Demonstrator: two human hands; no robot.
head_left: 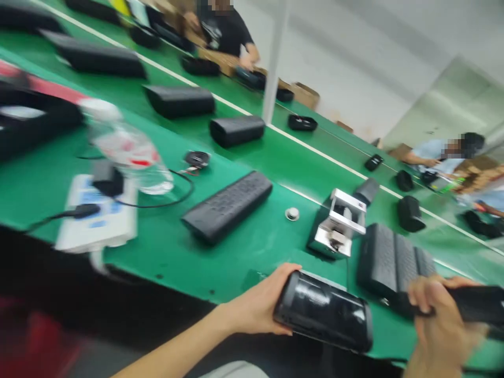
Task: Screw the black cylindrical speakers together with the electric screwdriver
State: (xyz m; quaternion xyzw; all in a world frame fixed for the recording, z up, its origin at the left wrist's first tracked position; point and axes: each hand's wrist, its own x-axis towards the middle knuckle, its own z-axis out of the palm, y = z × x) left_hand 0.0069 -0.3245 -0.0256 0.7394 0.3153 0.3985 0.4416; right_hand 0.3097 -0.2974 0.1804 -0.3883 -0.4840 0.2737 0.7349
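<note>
My left hand (265, 304) is closed round the end of a black speaker housing (325, 312) with a glossy curved face, held at the table's front edge. Toward the lower right my right hand (441, 315), smeared by motion, has its fingers wrapped round a dark elongated object (478, 303) whose kind I cannot make out. Just behind that hand several grey-black speaker housings (380, 257) stand side by side. A metal fixture (340, 226) with a silver frame sits beyond the held housing. Another black housing (228, 207) lies to the left, and a small silver round part (292, 213) is between them.
On the green table (157, 252) at left are a plastic bottle (129, 152), a white power strip (98, 215) with cables, and a small speaker driver (197, 159). More housings (236, 130) line the green belt behind. Two people (226, 31) work across it, near a post (275, 63).
</note>
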